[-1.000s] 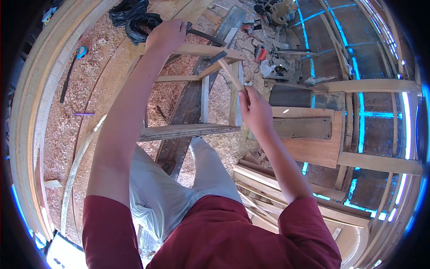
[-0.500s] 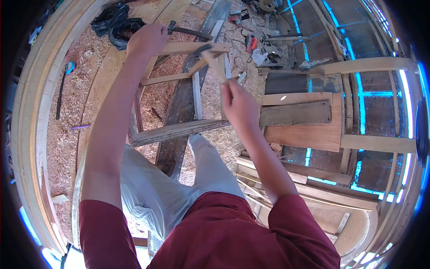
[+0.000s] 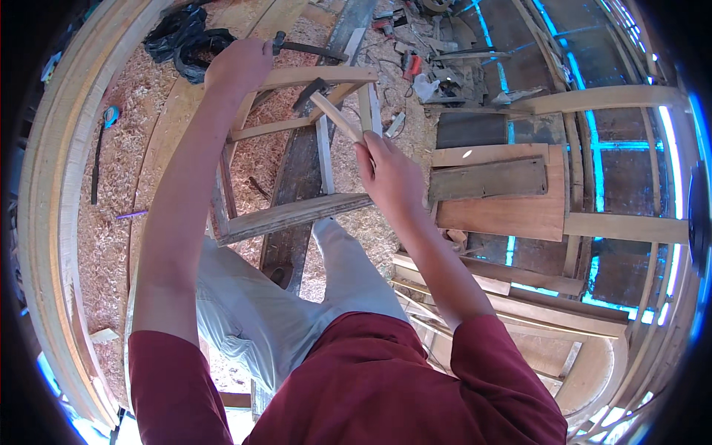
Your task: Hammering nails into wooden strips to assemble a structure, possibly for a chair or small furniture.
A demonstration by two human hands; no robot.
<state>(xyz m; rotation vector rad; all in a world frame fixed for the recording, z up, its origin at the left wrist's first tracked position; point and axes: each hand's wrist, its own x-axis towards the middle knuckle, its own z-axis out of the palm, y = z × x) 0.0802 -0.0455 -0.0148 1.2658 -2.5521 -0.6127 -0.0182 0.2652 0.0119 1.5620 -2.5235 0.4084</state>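
A wooden chair-like frame [image 3: 297, 213] of joined rails and legs stands before my knees. My left hand [image 3: 239, 67] is closed at its far left corner; the fingertips are hidden behind the hand. In my right hand [image 3: 391, 174] is a hammer [image 3: 337, 117], gripped by its pale wooden handle. The dark hammer head is over the frame's far right part, near a short diagonal piece; I cannot tell whether it touches. Just past my left hand lies a dark bar-like tool [image 3: 311, 50] with a blocky end.
Wood shavings [image 3: 111, 259] cover the floor. A dark plank [image 3: 285, 237] runs beneath the frame. Black plastic bags [image 3: 200, 52] and a blue tape measure [image 3: 111, 115] lie to the left. Boards [image 3: 504, 204] are stacked at right, with a red tool [image 3: 410, 65] and scraps farther off.
The hammer has tilted over to the left, its head now lower and farther left. My right hand has turned slightly with it. The left hand remains at the frame's corner.
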